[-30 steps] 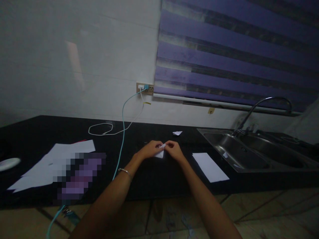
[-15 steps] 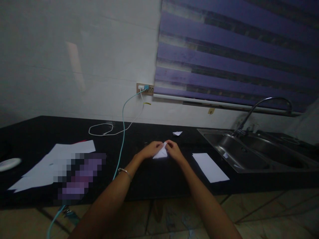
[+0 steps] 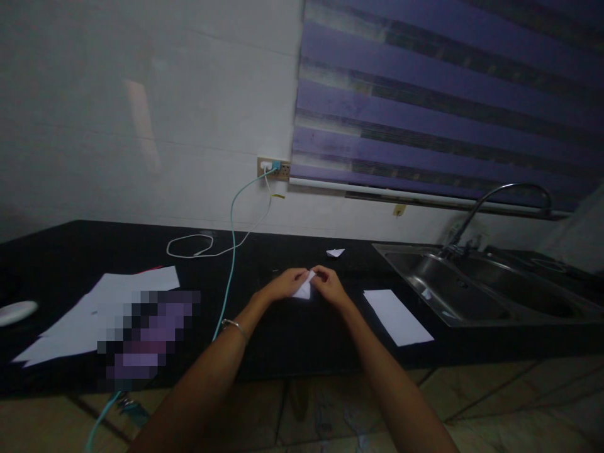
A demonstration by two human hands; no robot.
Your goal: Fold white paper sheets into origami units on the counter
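A small folded piece of white paper (image 3: 303, 289) rests on the black countertop (image 3: 292, 333) between my two hands. My left hand (image 3: 282, 284) pinches its left side with fingers closed on it. My right hand (image 3: 330, 286) pinches the top right edge, fingers likewise closed. A thin bracelet (image 3: 234, 326) circles my left wrist. Much of the paper is hidden behind my fingers.
A white sheet (image 3: 397, 316) lies right of my hands, a tiny folded paper (image 3: 335, 253) farther back. Loose sheets (image 3: 94, 308) lie at left beside a white disc (image 3: 16, 311). A steel sink (image 3: 472, 289) with tap is at right. Teal (image 3: 231, 251) and white (image 3: 191, 245) cables run from a wall socket (image 3: 271, 168).
The paper between my fingers looked wider and more opened half a second ago; now it shows smaller and tucked between my hands. Both hands stayed in place.
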